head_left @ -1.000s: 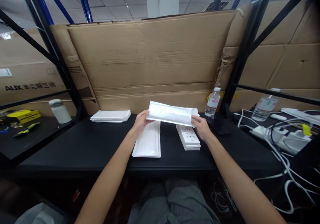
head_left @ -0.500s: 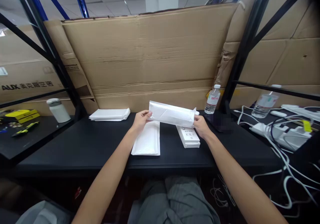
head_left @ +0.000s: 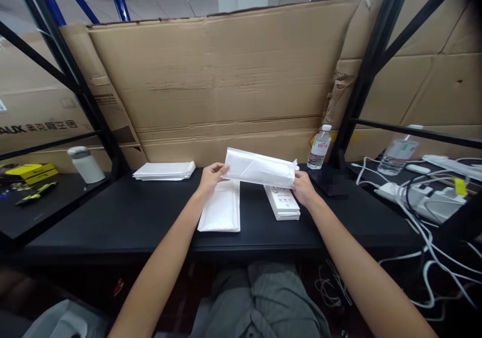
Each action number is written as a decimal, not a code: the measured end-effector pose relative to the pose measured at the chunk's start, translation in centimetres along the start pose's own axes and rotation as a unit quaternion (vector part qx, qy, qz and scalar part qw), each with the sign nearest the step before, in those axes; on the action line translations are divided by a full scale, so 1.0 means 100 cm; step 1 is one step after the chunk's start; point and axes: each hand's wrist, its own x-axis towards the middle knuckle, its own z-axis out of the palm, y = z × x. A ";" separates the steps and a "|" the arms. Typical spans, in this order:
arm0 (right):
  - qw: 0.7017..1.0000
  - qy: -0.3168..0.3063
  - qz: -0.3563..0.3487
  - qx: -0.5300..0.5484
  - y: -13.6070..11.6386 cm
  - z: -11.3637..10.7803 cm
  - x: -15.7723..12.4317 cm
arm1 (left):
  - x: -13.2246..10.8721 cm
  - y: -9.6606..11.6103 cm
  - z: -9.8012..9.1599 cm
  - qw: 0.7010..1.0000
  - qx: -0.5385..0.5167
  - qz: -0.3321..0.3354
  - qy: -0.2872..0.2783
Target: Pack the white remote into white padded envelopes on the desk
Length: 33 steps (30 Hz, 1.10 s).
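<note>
A white padded mailer [head_left: 259,168] is held up over the black table, slightly tilted down to the right. My left hand [head_left: 213,177] is closed on its left end, thumb on the near face. At the right end my right hand [head_left: 303,187] grips the edge; some of its fingers are hidden behind the mailer. Below and left lies a stack of white mailers [head_left: 220,212], partly covered by the held one. Under the right end sit white printed boxes [head_left: 283,206], stacked, their far part hidden.
More flat white mailers [head_left: 164,171] lie at the back left. A water bottle [head_left: 319,148] stands at the back right beside a dark object [head_left: 331,181]. A cardboard sheet [head_left: 226,77] walls the back. White cables and power strips [head_left: 422,197] crowd the right; a white tumbler [head_left: 86,165] stands left.
The mailer stays in both hands, with its near face turned slightly and its right end a little lower relative to the left. The whole view has shifted slightly.
</note>
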 end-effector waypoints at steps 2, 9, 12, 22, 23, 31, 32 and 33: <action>1.000 0.004 0.000 0.003 0.001 -0.001 0.001 | -0.001 0.002 -0.004 1.000 0.012 -0.011 0.001; 1.000 0.019 -0.009 0.014 0.003 -0.004 0.003 | -0.005 0.009 -0.013 0.993 0.085 0.008 -0.082; 1.000 0.013 -0.012 0.024 0.003 -0.005 0.004 | -0.006 0.009 -0.013 0.988 0.129 0.020 -0.078; 0.999 0.029 -0.001 0.046 -0.001 -0.004 0.003 | -0.006 0.010 -0.014 0.984 0.128 0.034 -0.118; 0.999 0.029 0.002 0.041 -0.001 -0.004 0.003 | -0.006 0.010 -0.014 0.983 0.130 0.039 -0.120; 0.999 0.024 0.010 0.028 0.000 -0.004 0.003 | -0.006 0.005 -0.009 0.979 0.155 0.082 -0.102; 0.999 0.022 0.010 0.028 0.001 -0.004 0.003 | -0.006 0.004 -0.009 0.979 0.156 0.086 -0.096; 0.999 0.020 0.011 0.029 0.001 -0.004 0.003 | -0.005 0.003 -0.010 0.979 0.158 0.091 -0.092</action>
